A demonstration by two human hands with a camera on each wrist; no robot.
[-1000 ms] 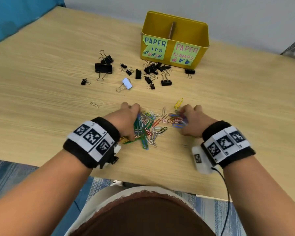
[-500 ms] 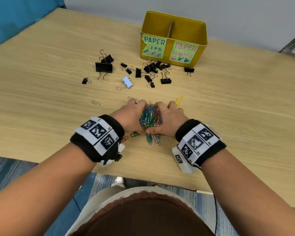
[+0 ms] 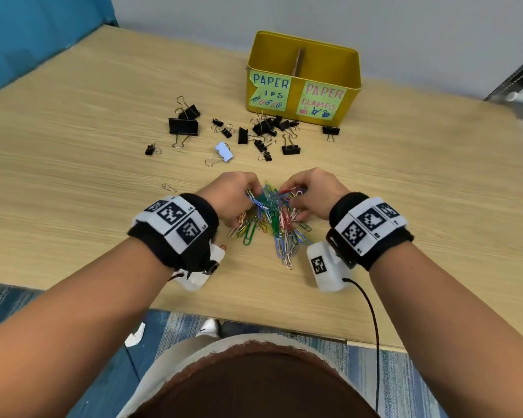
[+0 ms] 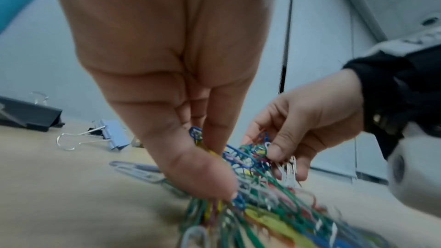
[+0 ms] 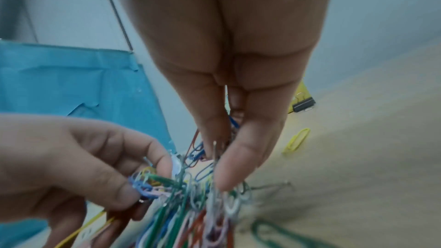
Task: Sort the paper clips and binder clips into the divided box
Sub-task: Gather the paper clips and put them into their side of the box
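Observation:
A tangled bunch of coloured paper clips (image 3: 271,212) is held between both hands, lifted slightly off the wooden table (image 3: 73,206). My left hand (image 3: 234,196) pinches its left side, thumb and fingers curled into the clips (image 4: 241,161). My right hand (image 3: 310,193) grips the right side of the bunch (image 5: 190,186). Loose clips hang and trail below onto the table. Black binder clips (image 3: 264,128) lie scattered farther back. The yellow divided box (image 3: 302,76), labelled for paper clips on the left and paper clamps on the right, stands beyond them.
A large black binder clip (image 3: 183,126) and a light blue binder clip (image 3: 224,152) lie left of the scatter. A single silver paper clip (image 3: 168,187) sits left of my left hand. A yellow paper clip (image 5: 297,140) lies on the table. The table's near edge is close to my body.
My hands swept together from either side of the spread clips, gathered them into one bunch, and now lift it a little off the table.

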